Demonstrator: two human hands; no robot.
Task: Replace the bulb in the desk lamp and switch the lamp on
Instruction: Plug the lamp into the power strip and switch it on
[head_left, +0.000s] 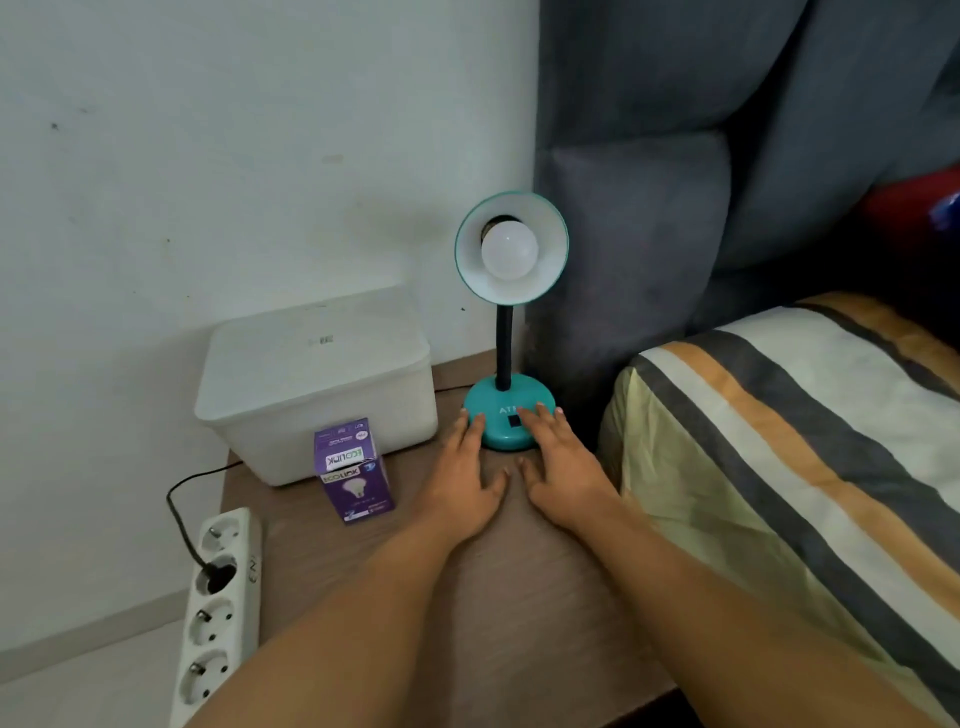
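To your right lies the bed (810, 441) with its striped cover, and the grey padded headboard (649, 182) rises behind it; in front of you is the brown bedside table (519, 597), set against the white wall (208, 130). At the back left of the table sits a white lidded box (317, 384), and just beside its front right corner stands the purple bulb carton (353, 470), upright and closed as far as you can see. The teal desk lamp (509, 322) stands at the back right corner, its shade tipped toward you with a white bulb (509, 257) seated inside, unlit. A white power strip (221, 608) leans off the table's left edge, with one black plug (215, 574) in it. Your left hand (462, 475) lies palm down, fingers loosely spread, tips touching the left of the lamp's base (493, 426). Your right hand (563, 465) lies flat too, fingers spread, its fingertips resting on the base at the dark switch (514, 421); neither hand grips anything
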